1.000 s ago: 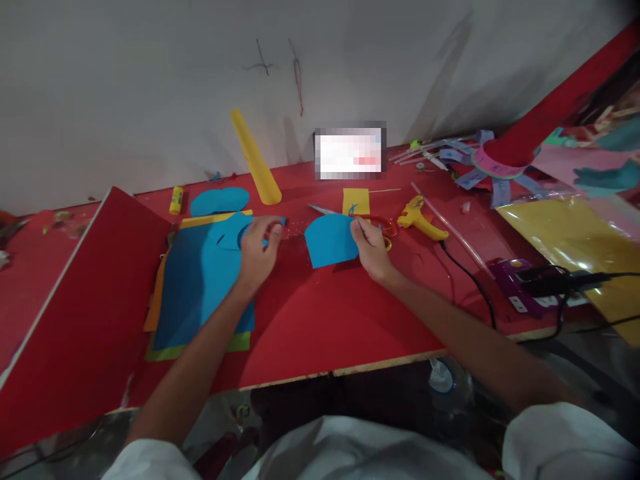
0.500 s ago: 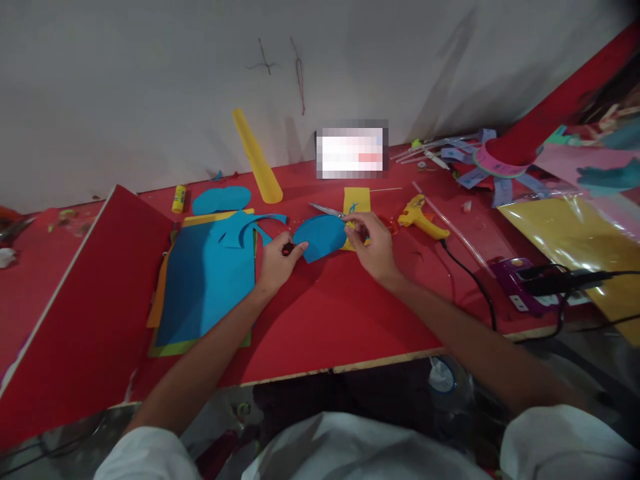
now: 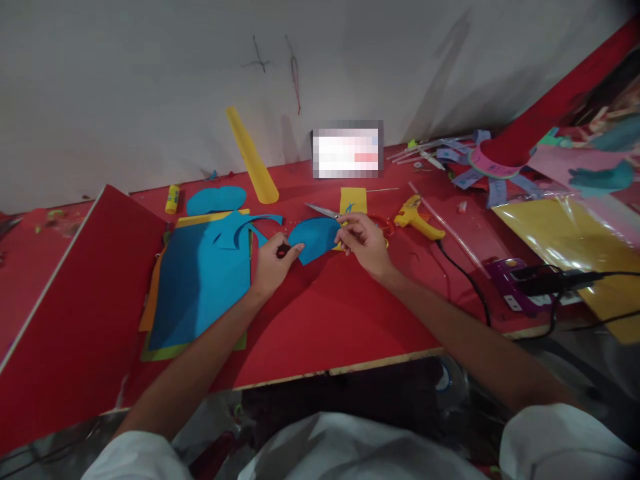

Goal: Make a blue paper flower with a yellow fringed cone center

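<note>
Both hands hold a rounded blue paper cut-out (image 3: pixel 315 238) just above the red table (image 3: pixel 330 320). My left hand (image 3: pixel 273 263) pinches its left edge with curled fingers. My right hand (image 3: pixel 365 243) pinches its right edge, fingers bent. Scissors (image 3: pixel 350 219) with red-orange handles lie just behind my right hand, blades pointing left. A small yellow paper piece (image 3: pixel 353 199) sits behind them. A stack of blue, yellow and green sheets (image 3: pixel 200 280) with cut-out scraps on top lies to the left of my left hand.
A yellow glue gun (image 3: pixel 417 219) with a black cord lies right of the scissors. A purple power strip (image 3: pixel 520 287) sits at the right edge. A yellow paper cone (image 3: pixel 250 157) leans on the wall. A glue stick (image 3: pixel 173 199), another blue shape (image 3: pixel 216 199) and craft clutter (image 3: pixel 480 167) lie behind.
My left hand left the blue sheet stack and came right to pinch the blue cut-out. The cut-out shifted left and now shows its rounded side between both hands.
</note>
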`<control>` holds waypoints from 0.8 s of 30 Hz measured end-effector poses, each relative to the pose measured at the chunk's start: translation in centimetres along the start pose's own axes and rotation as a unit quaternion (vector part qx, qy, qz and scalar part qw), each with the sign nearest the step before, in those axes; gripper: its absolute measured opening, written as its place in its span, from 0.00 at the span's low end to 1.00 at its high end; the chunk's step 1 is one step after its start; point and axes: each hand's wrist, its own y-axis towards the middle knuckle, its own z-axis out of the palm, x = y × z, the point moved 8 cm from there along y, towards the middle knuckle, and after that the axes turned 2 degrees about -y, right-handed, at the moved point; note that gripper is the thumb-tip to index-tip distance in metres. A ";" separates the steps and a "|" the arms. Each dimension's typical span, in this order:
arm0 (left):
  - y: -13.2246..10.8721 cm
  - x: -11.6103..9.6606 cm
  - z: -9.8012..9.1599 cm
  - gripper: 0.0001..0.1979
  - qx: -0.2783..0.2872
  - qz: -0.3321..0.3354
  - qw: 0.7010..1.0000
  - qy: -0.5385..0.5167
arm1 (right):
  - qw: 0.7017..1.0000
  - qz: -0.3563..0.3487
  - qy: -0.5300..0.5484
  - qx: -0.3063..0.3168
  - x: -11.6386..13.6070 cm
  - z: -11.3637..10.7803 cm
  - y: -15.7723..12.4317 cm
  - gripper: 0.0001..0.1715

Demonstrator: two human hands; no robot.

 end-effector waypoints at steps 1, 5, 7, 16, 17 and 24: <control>0.0 0.0 0.0 0.23 -0.001 0.000 1.000 -0.004 | 1.000 -0.001 0.002 -0.003 0.1 0.0 0.0 0.26; -0.2 0.3 0.0 0.23 0.001 -0.004 1.000 -0.019 | 1.000 -0.006 0.020 -0.004 0.3 0.2 -0.1 0.25; -0.3 0.3 0.0 0.24 0.002 -0.003 1.000 -0.023 | 1.000 0.004 0.030 0.004 0.1 0.3 0.0 0.24; -0.8 -1.6 -0.2 0.26 0.015 0.056 0.998 -0.013 | 0.988 0.117 0.078 0.071 -2.2 1.1 -0.1 0.35; -0.9 -2.0 -0.1 0.26 0.028 0.073 0.997 -0.030 | 0.986 0.126 0.092 0.059 -2.3 1.0 -0.2 0.37; -1.8 -3.4 0.7 0.24 0.072 0.152 0.985 -0.043 | 0.993 0.085 0.082 0.009 -1.2 0.4 0.0 0.32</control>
